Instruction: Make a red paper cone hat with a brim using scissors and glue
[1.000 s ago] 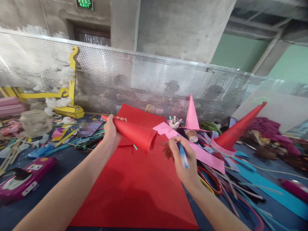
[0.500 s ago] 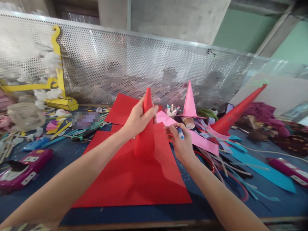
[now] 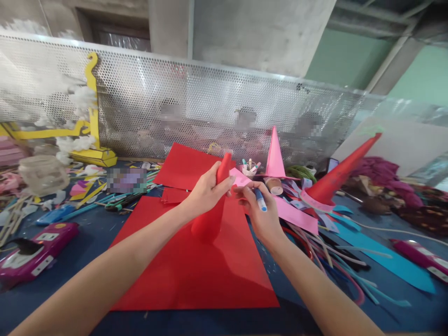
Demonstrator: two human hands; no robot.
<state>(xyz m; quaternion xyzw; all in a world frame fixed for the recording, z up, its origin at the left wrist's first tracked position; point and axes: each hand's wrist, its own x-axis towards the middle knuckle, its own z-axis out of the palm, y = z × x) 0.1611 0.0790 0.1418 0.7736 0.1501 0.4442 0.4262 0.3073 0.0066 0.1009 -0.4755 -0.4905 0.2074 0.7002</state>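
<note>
My left hand (image 3: 206, 189) is wrapped round the upper part of a red cone (image 3: 209, 219) that looks like rolled foam or paper. The cone tilts slightly to the right, with its wide end at a large red sheet (image 3: 189, 275) on the table. Beside it on the right, my right hand (image 3: 261, 214) holds a marker (image 3: 260, 199) with a blue end, its fingers bent close to the cone. Whether those fingertips touch the cone I cannot tell. Behind the left hand lies another red sheet (image 3: 185, 163).
Behind stand a pink cone hat (image 3: 275, 156), a red cone hat (image 3: 339, 172) and a cup of markers (image 3: 249, 169). Pipe cleaners and a blue strip (image 3: 392, 261) lie right. A purple power strip (image 3: 38, 252) sits left, near a clear jar (image 3: 44, 175). A perforated metal screen (image 3: 217, 116) runs behind.
The red cone has gone from nearly upright to leaning right, its tip lower. My left hand has moved along with it. The right hand still holds the marker near the cone.
</note>
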